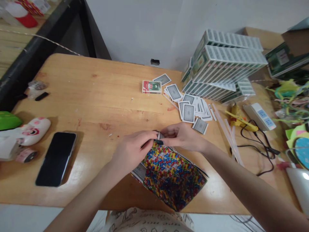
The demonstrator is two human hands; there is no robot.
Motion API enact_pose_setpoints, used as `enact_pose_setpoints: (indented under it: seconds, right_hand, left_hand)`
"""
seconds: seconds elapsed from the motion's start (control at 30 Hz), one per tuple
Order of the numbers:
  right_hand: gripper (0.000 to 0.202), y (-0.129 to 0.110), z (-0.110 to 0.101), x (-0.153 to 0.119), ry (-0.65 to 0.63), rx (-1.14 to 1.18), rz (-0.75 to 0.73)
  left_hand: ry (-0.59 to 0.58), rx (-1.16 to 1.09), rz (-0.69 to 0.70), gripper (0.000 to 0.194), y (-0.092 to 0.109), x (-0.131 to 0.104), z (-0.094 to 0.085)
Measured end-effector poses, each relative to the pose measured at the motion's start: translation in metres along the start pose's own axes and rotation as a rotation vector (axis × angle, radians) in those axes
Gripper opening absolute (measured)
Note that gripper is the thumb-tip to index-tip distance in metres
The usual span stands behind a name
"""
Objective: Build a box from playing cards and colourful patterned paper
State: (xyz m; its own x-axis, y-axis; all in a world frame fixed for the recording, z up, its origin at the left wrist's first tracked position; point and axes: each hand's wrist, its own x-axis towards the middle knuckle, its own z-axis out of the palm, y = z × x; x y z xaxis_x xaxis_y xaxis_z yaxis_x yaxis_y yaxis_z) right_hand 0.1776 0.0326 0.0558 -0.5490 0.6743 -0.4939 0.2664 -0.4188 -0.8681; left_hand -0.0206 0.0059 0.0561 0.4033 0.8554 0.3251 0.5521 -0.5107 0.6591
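Observation:
A flat, multicoloured patterned piece [175,174] slants over the table's front edge, with grey-backed playing cards [139,172] showing along its left side and upper end. My left hand [131,148] is closed on its upper left corner, fingers bent over the edge. My right hand [180,137] pinches the same upper end from the right, and the fingertips of both hands nearly meet there. Dark nails show against the pattern. What exactly lies between the fingertips is partly hidden. Loose playing cards [188,112] lie face down just beyond my right hand.
A red and green card box [151,87] lies mid-table. Stacked card packs [227,61] stand at the back right. Clear glue sticks [220,125], a yellow glue gun [238,117] and a power strip [259,116] with black cable are at right. A phone [56,159] lies left.

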Motion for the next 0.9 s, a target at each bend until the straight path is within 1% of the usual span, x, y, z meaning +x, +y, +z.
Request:
enact_pose_setpoints:
  seconds: [0.13,0.23,0.33,0.4,0.53,0.7,0.9]
  right_hand:
    - [0.034,0.0003,-0.0008,0.0018,-0.023,0.008,0.003]
    - [0.035,0.0003,-0.0018,0.0021,-0.032,0.013,0.0]
    - [0.036,0.0004,-0.0027,0.0019,-0.014,-0.022,-0.008]
    - [0.037,0.0005,-0.0028,0.0019,-0.01,-0.029,-0.011]
    - [0.034,0.0002,-0.0024,0.0025,-0.035,-0.003,-0.022]
    - [0.033,-0.0004,-0.0021,0.0029,-0.057,0.032,-0.021]
    - [0.038,0.003,-0.0018,0.0035,-0.006,-0.022,0.007]
  left_hand:
    - [0.007,-0.02,-0.022,0.015,0.002,0.0002,0.0015]
    - [0.023,-0.036,-0.085,0.017,0.0054,-0.0001,0.0031]
    - [0.031,-0.096,-0.158,0.021,0.0062,-0.0018,0.0038]
    - [0.041,-0.094,-0.176,0.021,0.0057,-0.0035,0.0033]
    - [0.102,0.02,-0.118,0.015,0.0059,-0.0055,0.0021]
    - [0.154,0.082,-0.056,0.014,0.007,-0.0043,0.0035]
    - [0.154,0.079,-0.029,0.013,0.0062,-0.0012,0.0059]
